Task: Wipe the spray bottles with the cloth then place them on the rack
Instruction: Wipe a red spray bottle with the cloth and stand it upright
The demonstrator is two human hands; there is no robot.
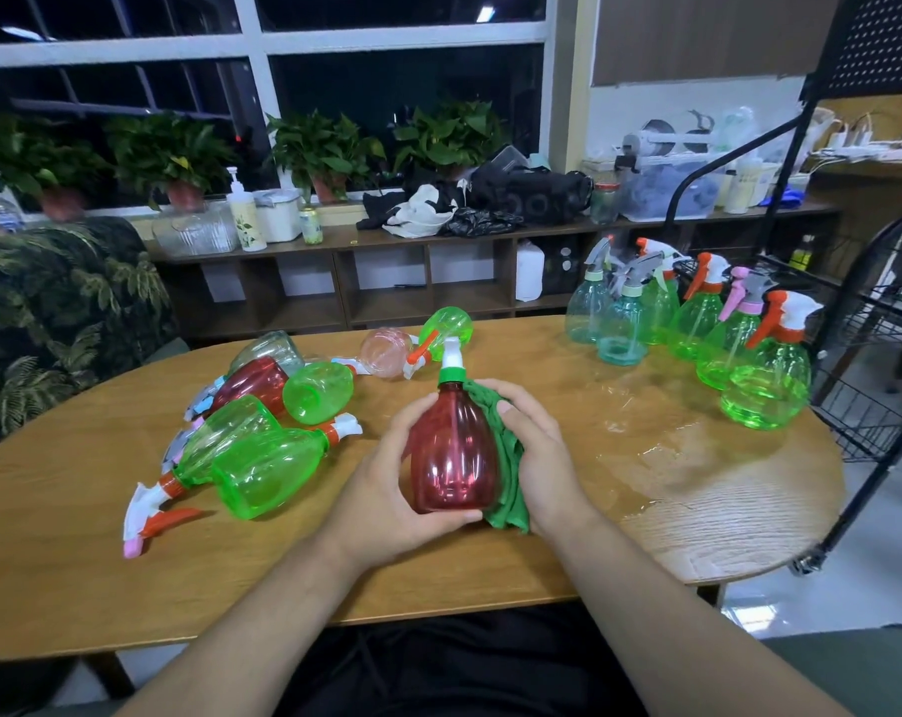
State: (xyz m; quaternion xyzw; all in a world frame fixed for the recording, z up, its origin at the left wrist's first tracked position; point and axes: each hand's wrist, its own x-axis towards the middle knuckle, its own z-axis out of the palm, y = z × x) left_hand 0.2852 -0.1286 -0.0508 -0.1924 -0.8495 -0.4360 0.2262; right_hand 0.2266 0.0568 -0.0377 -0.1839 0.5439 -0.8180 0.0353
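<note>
While our left grip (387,489) wraps the red bottle (451,458) from the left and our right grip (537,458) clasps the green cloth (508,483) against its right side, the bottle stands upright at the near middle of the counter (490,577). We judge that the smooth plastic could slip free if the rubbing side pushes harder than the holding side. A wet patch (687,458) shines to the right, between us and the rack (873,323); trailing the cloth through it would smear water onto the bottle. The upright bottles (697,323) crowding the far right edge could topple on the way past. The rack is cut off at the right; we cannot see the red bottle's trigger; whether its base touches the counter we cannot tell.
</note>
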